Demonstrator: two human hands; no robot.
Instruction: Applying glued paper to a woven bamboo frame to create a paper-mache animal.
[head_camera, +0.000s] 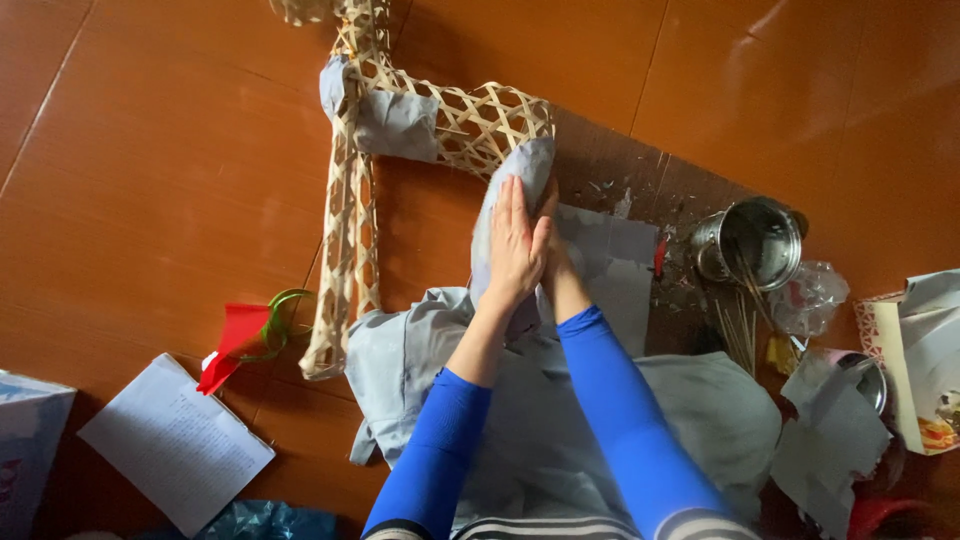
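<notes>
the left hand (515, 245) lies flat, fingers straight and together, pressed on grey paper (520, 175) that covers one leg of a woven bamboo frame (470, 125). the right hand (553, 250) sits just behind it, mostly hidden, so i cannot tell whether it grips or only presses. the frame stands on the brown tiled floor (150, 180) with another grey patch (395, 125) higher up. a steel pot (755, 240) with thin sticks stands to the right, a lined sheet (175, 440) to the left.
</notes>
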